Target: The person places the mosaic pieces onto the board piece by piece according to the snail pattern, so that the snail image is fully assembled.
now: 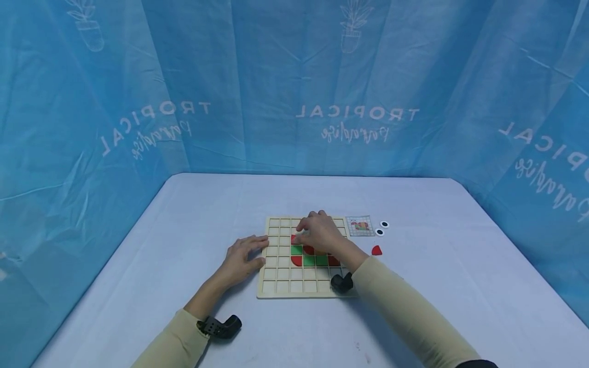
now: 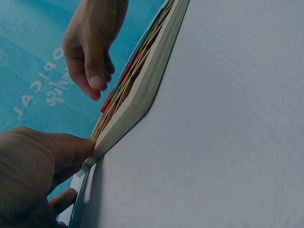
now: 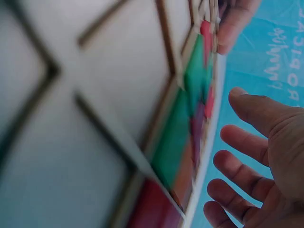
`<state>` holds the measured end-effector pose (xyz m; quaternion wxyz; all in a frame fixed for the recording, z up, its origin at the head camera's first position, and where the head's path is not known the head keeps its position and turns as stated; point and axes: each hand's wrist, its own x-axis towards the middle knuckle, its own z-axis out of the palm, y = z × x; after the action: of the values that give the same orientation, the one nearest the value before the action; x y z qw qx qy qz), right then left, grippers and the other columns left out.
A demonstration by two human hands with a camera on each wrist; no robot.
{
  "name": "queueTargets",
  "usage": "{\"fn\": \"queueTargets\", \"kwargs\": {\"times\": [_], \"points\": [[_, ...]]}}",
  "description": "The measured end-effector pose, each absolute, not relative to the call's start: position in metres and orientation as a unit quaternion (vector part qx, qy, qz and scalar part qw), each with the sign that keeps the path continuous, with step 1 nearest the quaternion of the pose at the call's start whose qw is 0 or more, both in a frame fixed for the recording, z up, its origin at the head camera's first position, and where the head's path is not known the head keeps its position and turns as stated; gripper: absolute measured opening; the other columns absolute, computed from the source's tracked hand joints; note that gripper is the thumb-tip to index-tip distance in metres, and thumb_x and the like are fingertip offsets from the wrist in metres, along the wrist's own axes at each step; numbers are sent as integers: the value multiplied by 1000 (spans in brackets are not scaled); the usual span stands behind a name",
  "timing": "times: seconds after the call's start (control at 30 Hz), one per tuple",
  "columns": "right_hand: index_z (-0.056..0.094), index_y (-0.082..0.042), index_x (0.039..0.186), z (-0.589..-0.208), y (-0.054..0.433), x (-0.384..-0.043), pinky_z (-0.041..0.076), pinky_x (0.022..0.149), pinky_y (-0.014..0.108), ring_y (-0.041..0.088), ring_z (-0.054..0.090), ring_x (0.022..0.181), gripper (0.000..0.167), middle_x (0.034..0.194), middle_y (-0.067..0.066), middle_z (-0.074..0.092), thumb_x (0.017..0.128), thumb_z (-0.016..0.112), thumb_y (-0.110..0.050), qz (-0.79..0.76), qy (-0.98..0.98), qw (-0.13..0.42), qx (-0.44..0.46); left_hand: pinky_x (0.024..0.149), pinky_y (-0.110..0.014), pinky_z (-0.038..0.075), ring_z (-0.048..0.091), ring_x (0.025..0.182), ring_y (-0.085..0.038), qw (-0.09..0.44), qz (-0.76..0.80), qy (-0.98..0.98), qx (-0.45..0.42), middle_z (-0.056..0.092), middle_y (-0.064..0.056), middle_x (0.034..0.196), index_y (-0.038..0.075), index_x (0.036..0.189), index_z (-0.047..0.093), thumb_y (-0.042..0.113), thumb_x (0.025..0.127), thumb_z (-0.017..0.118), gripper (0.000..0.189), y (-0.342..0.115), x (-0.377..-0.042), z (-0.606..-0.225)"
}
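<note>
A light wooden grid board (image 1: pixel 261 295) lies on the table, with red pieces (image 1: pixel 296 260) and green pieces (image 1: pixel 309 260) set in some squares. My left hand (image 1: pixel 241 259) rests its thumb and fingertips along the board's left edge. In the left wrist view the thumb (image 2: pixel 76 148) touches the wooden rim. Above the upper middle of the grid is my right hand (image 1: pixel 320 232), hiding part of the pattern. Its thumb and fingers (image 3: pixel 244 142) are spread apart in the right wrist view, with nothing between them. A red piece (image 1: pixel 293 238) shows beside the thumb tip.
Right of the board lies a printed pattern card (image 1: pixel 360 226). Two white discs with black centres, one farther back (image 1: pixel 384 224) and one nearer (image 1: pixel 379 232), lie beside it. A loose red piece (image 1: pixel 377 250) is on the white table (image 1: pixel 414 220). Blue curtains (image 1: pixel 276 61) surround the table's back and sides.
</note>
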<state>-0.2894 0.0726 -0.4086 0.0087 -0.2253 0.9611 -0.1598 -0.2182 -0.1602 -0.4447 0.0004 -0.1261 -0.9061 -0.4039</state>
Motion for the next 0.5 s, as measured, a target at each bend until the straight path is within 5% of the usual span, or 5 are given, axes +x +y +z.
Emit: {"fn": "queueTargets", "kwargs": {"times": [0.5], "points": [[69, -16, 106, -399, 194, -270, 45, 80, 37, 22, 47, 100, 31, 104, 4, 62, 81, 73, -33, -207, 967, -9, -151, 115, -58, 10, 28, 141, -34, 3, -395, -910, -128, 47, -6, 145, 7, 132, 55, 12, 85, 65, 48, -160, -220, -447]]}}
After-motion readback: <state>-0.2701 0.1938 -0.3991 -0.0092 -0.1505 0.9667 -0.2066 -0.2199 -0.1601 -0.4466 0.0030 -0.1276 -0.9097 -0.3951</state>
